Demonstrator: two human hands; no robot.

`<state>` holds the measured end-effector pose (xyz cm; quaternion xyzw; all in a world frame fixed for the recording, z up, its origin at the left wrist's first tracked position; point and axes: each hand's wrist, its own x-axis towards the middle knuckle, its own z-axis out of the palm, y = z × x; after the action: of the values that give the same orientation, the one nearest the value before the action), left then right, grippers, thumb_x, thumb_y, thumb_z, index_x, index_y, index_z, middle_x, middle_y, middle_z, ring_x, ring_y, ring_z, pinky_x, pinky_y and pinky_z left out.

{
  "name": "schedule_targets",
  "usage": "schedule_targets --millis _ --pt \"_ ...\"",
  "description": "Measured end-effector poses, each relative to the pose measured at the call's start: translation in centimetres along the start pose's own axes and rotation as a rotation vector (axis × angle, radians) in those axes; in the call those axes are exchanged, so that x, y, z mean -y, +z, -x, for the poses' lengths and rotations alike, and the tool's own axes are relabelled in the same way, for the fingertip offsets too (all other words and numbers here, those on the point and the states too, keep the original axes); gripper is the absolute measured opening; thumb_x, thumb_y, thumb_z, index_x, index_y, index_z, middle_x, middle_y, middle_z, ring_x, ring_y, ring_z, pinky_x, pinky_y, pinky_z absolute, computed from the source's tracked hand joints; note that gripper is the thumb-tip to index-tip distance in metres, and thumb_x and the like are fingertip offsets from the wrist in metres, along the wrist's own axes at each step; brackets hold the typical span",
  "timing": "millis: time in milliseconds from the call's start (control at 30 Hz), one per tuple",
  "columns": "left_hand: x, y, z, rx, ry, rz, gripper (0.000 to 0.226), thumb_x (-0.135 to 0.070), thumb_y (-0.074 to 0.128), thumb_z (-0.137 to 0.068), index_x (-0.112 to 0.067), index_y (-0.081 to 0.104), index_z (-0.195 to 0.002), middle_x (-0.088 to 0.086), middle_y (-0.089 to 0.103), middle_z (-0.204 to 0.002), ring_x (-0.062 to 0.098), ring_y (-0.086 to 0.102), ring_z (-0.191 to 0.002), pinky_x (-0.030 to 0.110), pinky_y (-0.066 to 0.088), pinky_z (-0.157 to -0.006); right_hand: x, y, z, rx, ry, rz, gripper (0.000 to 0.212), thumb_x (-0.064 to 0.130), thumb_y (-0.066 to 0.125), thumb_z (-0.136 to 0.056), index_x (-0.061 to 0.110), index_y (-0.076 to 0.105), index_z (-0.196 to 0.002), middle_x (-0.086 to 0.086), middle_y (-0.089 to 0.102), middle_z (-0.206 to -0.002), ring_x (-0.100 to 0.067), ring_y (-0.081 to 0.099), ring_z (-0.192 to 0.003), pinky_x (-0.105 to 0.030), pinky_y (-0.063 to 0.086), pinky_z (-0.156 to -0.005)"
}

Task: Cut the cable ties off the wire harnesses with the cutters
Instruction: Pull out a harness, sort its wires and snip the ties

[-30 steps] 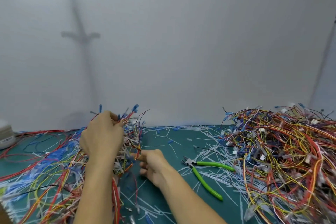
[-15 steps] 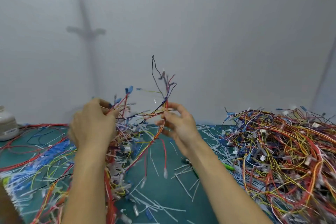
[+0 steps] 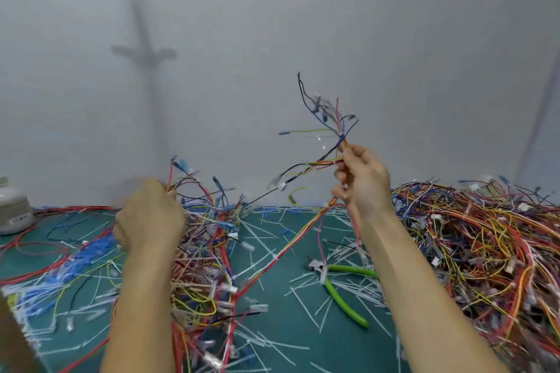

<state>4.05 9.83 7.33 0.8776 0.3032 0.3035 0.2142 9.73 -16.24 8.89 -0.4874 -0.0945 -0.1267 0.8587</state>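
Note:
My right hand (image 3: 362,180) is raised above the mat and grips a thin wire harness (image 3: 325,130) whose loose ends fan upward and whose red and yellow strands trail down to the left. My left hand (image 3: 150,218) grips a bunch of tangled wires (image 3: 200,239) from the left pile, a little above the mat. The cutters (image 3: 341,288), with green handles, lie on the green mat (image 3: 281,330) below my right forearm, and neither hand touches them.
A large heap of coloured harnesses (image 3: 472,254) fills the right side. Cut white cable ties (image 3: 306,306) litter the mat. A pale container (image 3: 13,212) stands at the far left edge. A grey wall rises behind the table.
My right hand has risen up and to the right, pulling the harness out of the tangle. My left hand moved slightly right with its bunch. The cutters are uncovered again.

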Motion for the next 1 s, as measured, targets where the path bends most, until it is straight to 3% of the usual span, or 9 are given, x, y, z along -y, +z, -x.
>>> schedule_targets --millis 233,367,433,533,600,667,733,833,1000 --pt "0.6 1.9 -3.2 0.035 0.18 -0.17 0.019 -0.01 0.051 -0.096 -0.007 0.062 -0.112 0.025 0.064 -0.11 0.044 0.06 -0.104 0.046 0.048 -0.082 2.2 0.3 0.0 0.013 -0.125 0.102 0.01 0.015 0.062 -0.097 0.013 0.057 -0.089 0.006 0.046 -0.057 -0.007 0.031 -0.044 -0.017 0.022 -0.036" --pt "0.1 3.4 -1.6 0.2 0.295 -0.41 0.025 -0.013 0.051 -0.096 -0.007 0.063 -0.118 0.018 0.064 -0.118 0.039 0.061 -0.111 0.045 0.051 -0.086 2.5 2.1 0.9 0.056 -0.163 0.149 0.01 0.016 0.062 -0.097 0.013 0.058 -0.088 0.011 0.047 -0.051 -0.006 0.027 -0.041 -0.015 0.022 -0.037" --pt "-0.6 3.9 -0.2 0.142 0.381 -0.464 0.027 -0.014 0.051 -0.094 -0.006 0.06 -0.118 0.015 0.059 -0.118 0.035 0.057 -0.113 0.044 0.05 -0.085 2.4 2.9 1.4 0.08 -0.18 0.205 0.01 0.017 0.063 -0.096 0.014 0.06 -0.087 0.012 0.05 -0.052 -0.006 0.029 -0.043 -0.017 0.023 -0.037" --pt "-2.1 3.5 2.1 0.054 0.524 -0.414 0.045 -0.048 0.047 -0.093 -0.01 0.055 -0.116 0.011 0.054 -0.116 0.032 0.054 -0.109 0.041 0.048 -0.08 2.6 3.3 1.7 0.108 -0.176 0.243 0.008 0.018 0.062 -0.096 0.013 0.062 -0.09 0.012 0.052 -0.053 -0.008 0.031 -0.046 -0.018 0.024 -0.038" --pt "-2.8 3.4 3.6 0.243 0.559 -0.451 0.067 -0.065 0.049 -0.084 -0.013 0.048 -0.125 0.01 0.052 -0.124 0.031 0.054 -0.113 0.043 0.049 -0.084 3.0 3.2 1.7 0.129 -0.164 0.251 0.009 0.018 0.061 -0.097 0.01 0.063 -0.093 0.01 0.052 -0.056 -0.009 0.032 -0.049 -0.019 0.024 -0.038" --pt "-2.9 3.5 4.4 0.447 0.562 -0.579 0.076 -0.057 0.058 -0.082 -0.012 0.034 -0.138 0.012 0.042 -0.137 0.034 0.047 -0.124 0.048 0.048 -0.09 3.5 3.0 1.6 0.138 -0.164 0.266 0.009 0.018 0.061 -0.097 0.01 0.064 -0.093 0.006 0.051 -0.061 -0.009 0.033 -0.049 -0.018 0.025 -0.038" --pt "-2.3 3.7 4.3 0.547 0.524 -0.617 0.075 -0.045 0.06 -0.085 -0.011 0.026 -0.142 0.014 0.037 -0.14 0.036 0.041 -0.129 0.053 0.048 -0.095 4.1 2.4 1.5 0.122 -0.191 0.303 0.008 0.017 0.063 -0.096 0.014 0.064 -0.089 0.006 0.052 -0.06 -0.007 0.034 -0.046 -0.017 0.026 -0.038" --pt "-0.9 4.0 3.3 0.544 0.498 -0.626 0.058 -0.035 0.056 -0.091 -0.007 0.03 -0.135 0.016 0.038 -0.137 0.038 0.039 -0.129 0.055 0.045 -0.098 4.9 1.1 1.4 0.085 -0.226 0.379 0.01 0.015 0.065 -0.095 0.014 0.065 -0.085 0.006 0.053 -0.057 -0.003 0.034 -0.039 -0.015 0.026 -0.037" --pt "1.6 4.2 -0.3 0.587 0.57 -0.676 0.047 -0.007 0.046 -0.091 -0.001 0.029 -0.134 0.023 0.035 -0.138 0.042 0.037 -0.13 0.047 0.036 -0.107 5.6 -0.2 1.5 0.006 -0.191 0.394 0.015 0.009 0.069 -0.089 0.016 0.065 -0.076 0.005 0.048 -0.055 -0.002 0.032 -0.037 -0.014 0.023 -0.035"
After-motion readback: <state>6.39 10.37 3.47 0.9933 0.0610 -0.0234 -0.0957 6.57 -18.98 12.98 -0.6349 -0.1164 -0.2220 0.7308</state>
